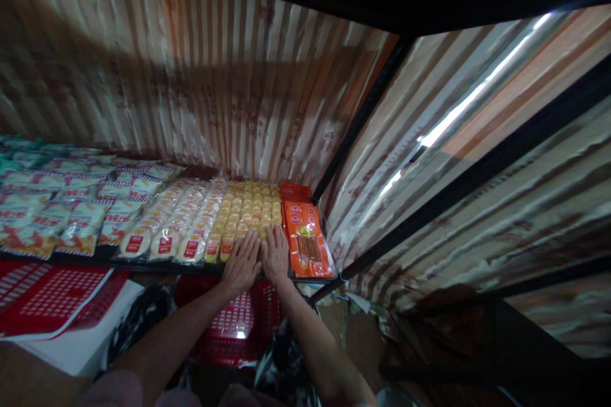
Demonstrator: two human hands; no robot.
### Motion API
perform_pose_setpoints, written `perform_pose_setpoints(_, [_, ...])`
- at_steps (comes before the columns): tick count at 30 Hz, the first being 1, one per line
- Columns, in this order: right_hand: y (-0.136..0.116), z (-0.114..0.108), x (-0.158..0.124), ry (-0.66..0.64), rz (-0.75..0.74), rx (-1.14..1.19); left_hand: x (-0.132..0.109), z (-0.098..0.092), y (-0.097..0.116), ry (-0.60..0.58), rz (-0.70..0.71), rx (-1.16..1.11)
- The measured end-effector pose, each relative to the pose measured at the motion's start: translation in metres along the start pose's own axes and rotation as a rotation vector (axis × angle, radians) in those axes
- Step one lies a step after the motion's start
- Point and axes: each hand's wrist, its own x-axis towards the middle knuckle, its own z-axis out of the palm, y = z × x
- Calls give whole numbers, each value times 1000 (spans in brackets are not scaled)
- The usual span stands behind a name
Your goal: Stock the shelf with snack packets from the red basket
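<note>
Both hands lie over the front end of rows of small yellow wrapped snacks (248, 200) on a dark shelf. My left hand (242, 264) is flat with its fingers stretched out over the front packs. Close beside it, my right hand (275, 256) rests with fingers extended at the row's right edge. Orange snack packets (305, 235) lie just right of my right hand. Left of the yellow rows stand rows of round white crackers (191, 248) in clear wrap with red labels. What lies under the palms is hidden.
White and red snack bags (83, 222) fill the shelf's left part. Below sit a red basket (233, 324), another red basket (42, 292), a white box (81, 331) and black plastic bags (286, 356). Corrugated metal walls (214, 89) rise behind, with a dark diagonal bar (429, 203) at right.
</note>
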Motion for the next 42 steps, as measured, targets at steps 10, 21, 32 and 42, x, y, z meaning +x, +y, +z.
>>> perform_pose_setpoints(10, [1,7,-14,4,199,157,2,8,14,-32,77,-5])
perform_pose_setpoints(21, [2,-2,-12,-11,197,194,5,6,22,-80,62,21])
perform_pose_setpoints(32, [8,2,-16,-14,137,205,10,15,25,-71,34,-6])
perform_pose_setpoints(42, [72,-48,-11,106,255,-148,16,6,28,-101,64,-34])
